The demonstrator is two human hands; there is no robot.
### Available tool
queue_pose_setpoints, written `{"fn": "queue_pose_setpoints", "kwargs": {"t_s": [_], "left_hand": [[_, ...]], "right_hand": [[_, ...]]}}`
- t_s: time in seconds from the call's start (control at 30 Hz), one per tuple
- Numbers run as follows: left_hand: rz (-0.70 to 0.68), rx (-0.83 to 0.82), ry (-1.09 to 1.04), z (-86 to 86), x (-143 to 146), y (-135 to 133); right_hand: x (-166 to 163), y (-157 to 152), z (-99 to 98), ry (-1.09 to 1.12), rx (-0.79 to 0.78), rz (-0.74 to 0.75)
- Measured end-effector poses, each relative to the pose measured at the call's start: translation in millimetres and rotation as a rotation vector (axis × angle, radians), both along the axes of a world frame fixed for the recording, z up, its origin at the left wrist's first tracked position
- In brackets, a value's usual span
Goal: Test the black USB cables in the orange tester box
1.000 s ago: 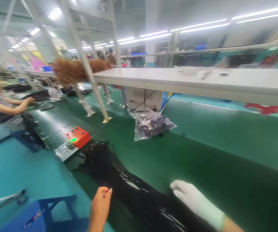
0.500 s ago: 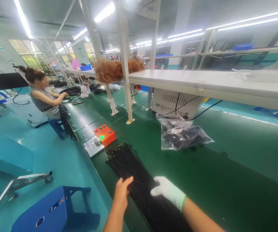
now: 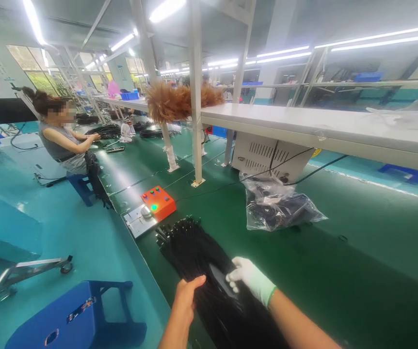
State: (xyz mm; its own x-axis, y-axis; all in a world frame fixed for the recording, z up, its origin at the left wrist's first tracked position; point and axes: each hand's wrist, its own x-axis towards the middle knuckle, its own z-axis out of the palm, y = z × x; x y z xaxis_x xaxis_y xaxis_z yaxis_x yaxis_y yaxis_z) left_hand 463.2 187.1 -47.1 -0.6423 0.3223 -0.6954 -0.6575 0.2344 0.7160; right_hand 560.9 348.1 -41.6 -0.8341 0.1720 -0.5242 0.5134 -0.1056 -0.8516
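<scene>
The bare left hand (image 3: pixel 186 296), thumb out, finger grip unclear, touches the long black cord bundle (image 3: pixel 196 254) on its left; the white-gloved right hand (image 3: pixel 249 278), fingers loosely spread, on its right.

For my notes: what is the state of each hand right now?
Left hand: half-open at the black cords; grip cannot be told.
Right hand, gloved: partly curled against the cords; grip cannot be told.
</scene>
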Motion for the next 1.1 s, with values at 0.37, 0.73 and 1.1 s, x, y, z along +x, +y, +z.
{"fn": "queue_pose_setpoints", "kwargs": {"t_s": [0.37,0.73,1.1], "left_hand": [[0.118,0.022,0.032,-0.6,1.7,-4.5],[0.062,0.02,0.078,11.0,-42.4,0.6],[-0.472,-0.625,0.532,53.2,-48.7,-22.0]], "right_hand": [[-29.1,-8.1,10.7,0.016,0.109,-0.024],[-29.8,17.9,23.9,0.086,0.373,0.1],[86.7,34.8,31.2,-0.298,0.563,0.197]]}}
